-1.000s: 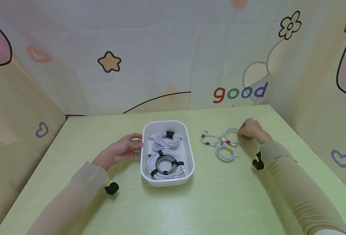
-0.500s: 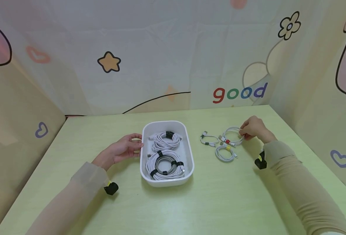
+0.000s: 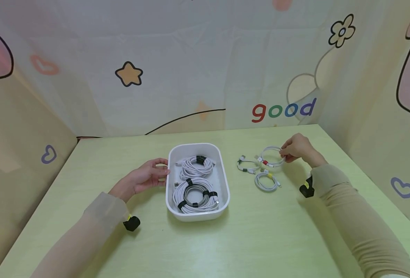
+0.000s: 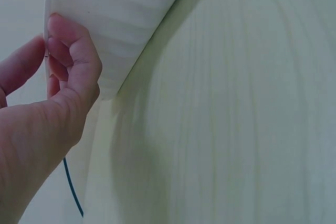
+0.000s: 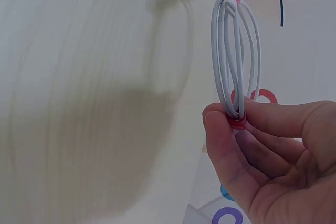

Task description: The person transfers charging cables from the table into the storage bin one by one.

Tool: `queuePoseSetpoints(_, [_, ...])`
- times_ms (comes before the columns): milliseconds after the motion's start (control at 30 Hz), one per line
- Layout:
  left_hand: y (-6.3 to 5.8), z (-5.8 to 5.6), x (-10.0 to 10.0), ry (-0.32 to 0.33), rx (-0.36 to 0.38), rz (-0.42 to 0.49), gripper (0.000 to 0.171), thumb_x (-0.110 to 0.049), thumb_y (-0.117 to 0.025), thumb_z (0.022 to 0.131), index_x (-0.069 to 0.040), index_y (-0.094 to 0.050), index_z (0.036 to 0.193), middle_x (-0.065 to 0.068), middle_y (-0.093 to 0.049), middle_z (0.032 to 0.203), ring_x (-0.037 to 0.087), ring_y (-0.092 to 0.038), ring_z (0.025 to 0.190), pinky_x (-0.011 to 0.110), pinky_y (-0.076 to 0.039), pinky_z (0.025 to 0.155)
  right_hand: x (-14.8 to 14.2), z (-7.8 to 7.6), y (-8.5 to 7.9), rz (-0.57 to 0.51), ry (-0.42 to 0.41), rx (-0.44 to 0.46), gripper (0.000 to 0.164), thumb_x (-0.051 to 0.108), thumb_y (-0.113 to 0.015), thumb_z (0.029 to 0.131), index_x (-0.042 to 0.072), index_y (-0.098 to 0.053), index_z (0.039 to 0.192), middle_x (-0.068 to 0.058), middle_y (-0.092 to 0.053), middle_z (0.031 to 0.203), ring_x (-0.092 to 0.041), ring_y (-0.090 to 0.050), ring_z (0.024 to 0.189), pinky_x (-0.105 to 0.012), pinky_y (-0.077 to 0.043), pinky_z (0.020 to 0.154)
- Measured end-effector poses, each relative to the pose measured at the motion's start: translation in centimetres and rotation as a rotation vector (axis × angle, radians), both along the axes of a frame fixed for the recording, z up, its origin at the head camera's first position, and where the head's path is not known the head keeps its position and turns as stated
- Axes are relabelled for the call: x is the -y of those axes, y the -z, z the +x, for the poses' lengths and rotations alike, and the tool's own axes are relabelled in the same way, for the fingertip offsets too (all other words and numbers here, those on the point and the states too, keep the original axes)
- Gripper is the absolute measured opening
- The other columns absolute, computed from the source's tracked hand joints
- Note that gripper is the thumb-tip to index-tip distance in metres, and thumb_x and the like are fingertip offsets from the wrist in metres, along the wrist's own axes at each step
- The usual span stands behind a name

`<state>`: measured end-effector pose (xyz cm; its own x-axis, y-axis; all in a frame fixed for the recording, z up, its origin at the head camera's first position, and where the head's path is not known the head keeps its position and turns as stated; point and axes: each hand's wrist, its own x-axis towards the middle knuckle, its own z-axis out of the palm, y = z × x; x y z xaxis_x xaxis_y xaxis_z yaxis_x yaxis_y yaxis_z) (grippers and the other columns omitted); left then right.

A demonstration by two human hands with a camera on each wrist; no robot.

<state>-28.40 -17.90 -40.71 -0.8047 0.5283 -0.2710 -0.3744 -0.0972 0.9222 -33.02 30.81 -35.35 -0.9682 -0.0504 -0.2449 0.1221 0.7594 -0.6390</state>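
Just above the table, my right hand [image 3: 299,148] pinches a coiled white charging cable [image 3: 272,147] by its edge. In the right wrist view the coil [image 5: 235,51] stands upright from thumb and fingertips, with red ties at top and bottom. My left hand [image 3: 149,175] holds the left rim of a white plastic box [image 3: 223,185]; the left wrist view has thumb and bent fingers at its edge [image 4: 121,9]. Inside the box lie a white cable coil [image 3: 195,168] with a black tie and a larger white coil [image 3: 180,193] with a grey cable coil [image 3: 185,195] on it.
Beside the held coil, a small white cable [image 3: 248,161] with dark ties and a white coil [image 3: 266,189] with a yellow tie lie on the pale wooden table [image 3: 205,247]. A printed cloth backdrop [image 3: 177,58] rises behind and at both sides.
My right hand has risen a little, lifting the red-tied cable coil off the table and tilting it up. The left hand and the box have stayed in place.
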Motion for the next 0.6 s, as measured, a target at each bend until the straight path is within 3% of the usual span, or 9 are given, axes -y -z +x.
queuePoseSetpoints(600, [0.3, -0.2, 0.1, 0.01, -0.001, 0.013, 0.033, 0.004, -0.047, 0.097, -0.003, -0.033, 0.126, 0.003, -0.065, 0.095, 0.015, -0.064, 0.083, 0.034, -0.055, 0.077, 3.1, -0.2, -1.7, -0.052, -0.037, -0.015, 0.03, 0.007, -0.064, 0.091, -0.015, -0.061, 0.11, -0.016, -0.072, 0.082, -0.012, -0.066, 0.059, -0.032, -0.059, 0.067])
